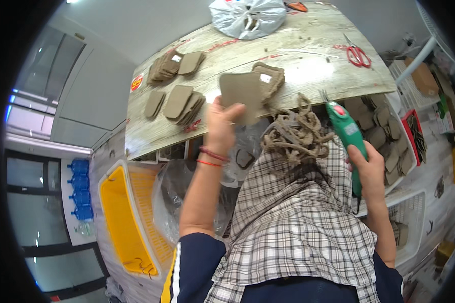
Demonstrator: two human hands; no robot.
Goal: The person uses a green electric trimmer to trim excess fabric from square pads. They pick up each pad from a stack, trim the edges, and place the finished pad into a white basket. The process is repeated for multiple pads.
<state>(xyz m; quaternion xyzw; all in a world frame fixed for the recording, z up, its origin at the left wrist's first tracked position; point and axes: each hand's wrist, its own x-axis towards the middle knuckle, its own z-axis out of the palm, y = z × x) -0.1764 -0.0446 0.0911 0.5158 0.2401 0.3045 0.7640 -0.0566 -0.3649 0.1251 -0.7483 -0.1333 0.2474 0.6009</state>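
My left hand (221, 123) pinches a flat brown fabric pad (240, 93) with rounded corners, held up over the table's near edge. My right hand (367, 166) is wrapped round a green electric hand tool (346, 129) with a red switch and thin metal prongs at its tip, pointing toward the table. Between the hands, a tangle of brown fabric strips (296, 136) lies on the checked cloth (298, 222) over my lap. Just behind the held pad sits a stack of similar pads (273, 83), partly hidden by it.
More pad stacks (184, 103) stand on the table's left side. Red-handled scissors (358, 55) lie at the far right, and a white plastic bag (247, 17) sits at the back. Bins of pads (389, 134) are at my right; a yellow crate (119, 207) is at my left.
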